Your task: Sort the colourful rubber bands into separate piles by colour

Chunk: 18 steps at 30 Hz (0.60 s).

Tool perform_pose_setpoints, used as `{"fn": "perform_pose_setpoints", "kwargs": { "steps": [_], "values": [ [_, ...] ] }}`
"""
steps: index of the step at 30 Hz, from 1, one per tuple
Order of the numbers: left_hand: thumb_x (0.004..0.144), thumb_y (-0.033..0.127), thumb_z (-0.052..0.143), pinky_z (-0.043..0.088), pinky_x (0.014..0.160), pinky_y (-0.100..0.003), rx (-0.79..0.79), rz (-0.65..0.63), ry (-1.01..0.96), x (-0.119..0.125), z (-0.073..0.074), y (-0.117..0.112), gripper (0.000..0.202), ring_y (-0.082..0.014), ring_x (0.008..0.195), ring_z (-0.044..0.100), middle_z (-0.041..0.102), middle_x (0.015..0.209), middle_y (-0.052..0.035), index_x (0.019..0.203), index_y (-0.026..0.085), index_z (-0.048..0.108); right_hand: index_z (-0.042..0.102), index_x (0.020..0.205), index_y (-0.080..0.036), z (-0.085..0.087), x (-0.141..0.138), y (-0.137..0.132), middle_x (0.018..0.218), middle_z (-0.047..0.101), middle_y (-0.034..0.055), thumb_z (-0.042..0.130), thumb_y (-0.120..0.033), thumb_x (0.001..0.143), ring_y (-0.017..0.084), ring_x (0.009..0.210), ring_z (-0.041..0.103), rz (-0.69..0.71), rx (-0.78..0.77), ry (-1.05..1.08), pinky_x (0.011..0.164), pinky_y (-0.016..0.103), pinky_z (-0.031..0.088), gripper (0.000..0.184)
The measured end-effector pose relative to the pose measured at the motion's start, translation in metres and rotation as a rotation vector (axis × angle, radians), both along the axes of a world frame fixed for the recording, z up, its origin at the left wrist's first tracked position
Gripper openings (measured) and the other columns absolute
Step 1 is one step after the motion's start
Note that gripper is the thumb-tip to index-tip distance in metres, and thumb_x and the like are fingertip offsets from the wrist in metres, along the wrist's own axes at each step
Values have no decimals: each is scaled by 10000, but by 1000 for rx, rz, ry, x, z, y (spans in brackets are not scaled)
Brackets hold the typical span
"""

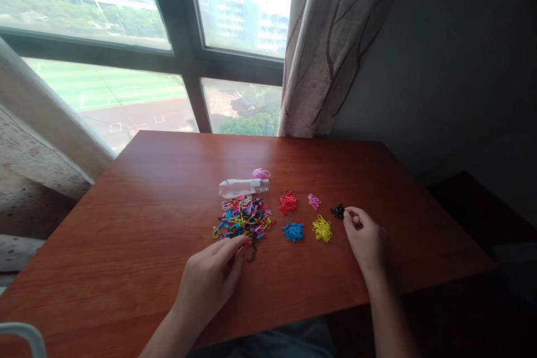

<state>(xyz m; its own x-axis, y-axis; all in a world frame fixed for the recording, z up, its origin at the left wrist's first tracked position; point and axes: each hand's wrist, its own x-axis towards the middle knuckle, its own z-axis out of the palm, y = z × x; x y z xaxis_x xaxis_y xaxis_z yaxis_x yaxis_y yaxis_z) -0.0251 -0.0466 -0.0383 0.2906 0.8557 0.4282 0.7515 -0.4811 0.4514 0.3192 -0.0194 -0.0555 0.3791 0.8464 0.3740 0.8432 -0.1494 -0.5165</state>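
Our left hand (212, 271) has finger and thumb drawn close at the near side of the mixed pile (243, 215), but we cannot tell whether a loop is pinched between them. Our right hand (367, 240) has its fingertips nearly together at the right side of the black pile (337, 211); whether they grip a piece, we cannot tell.

The mixed pile of small coloured loops lies around the middle of the tabletop (146, 207), and one dark loop (251, 256) juts from it toward the near edge, just beside our left fingertips. Toward the right edge we see separate small heaps: the red pile (287, 201) and the pink pile (314, 201) farther back, the blue pile (292, 231) and the yellow pile (322, 228) nearer the near edge, and the black pile closest to the right edge.

Just beyond the mixed pile, a clear bottle (235, 188) lies on its side, its neck toward the right edge. Behind the neck sits a pink bunch (260, 173). Past the far edge stands a window (239, 5), with a patterned curtain (310, 67) near the far right corner.
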Motion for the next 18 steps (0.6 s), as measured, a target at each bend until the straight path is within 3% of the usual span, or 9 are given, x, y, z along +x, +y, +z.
{"fn": "perform_pose_setpoints", "kwargs": {
  "steps": [5, 9, 18],
  "values": [
    [939, 255, 481, 540, 648, -228, -1, 2, 8, 0, 1, -1, 215, -159, 766, 734, 771, 918, -13, 1037, 234, 671, 723, 909, -160, 6, -14, -9, 668, 671, 57, 507, -476, 898, 180, 594, 614, 31, 58, 45, 588, 263, 435, 383],
    [932, 238, 489, 547, 666, -235, -6, 14, 23, 0, 0, -1, 212, -168, 797, 737, 771, 941, -16, 1040, 231, 671, 717, 895, -164, 11, -44, -18, 669, 671, 42, 530, -434, 909, 163, 577, 617, 102, 98, 100, 582, 242, 453, 328],
    [934, 228, 487, 532, 634, -231, -20, 16, 25, 1, 2, -2, 201, -154, 744, 726, 761, 897, -7, 1006, 231, 675, 672, 924, -199, 10, -133, -41, 766, 694, 17, 481, -234, 944, 143, 644, 633, 474, 34, 230, 631, 222, 454, 195]
  ]
}}
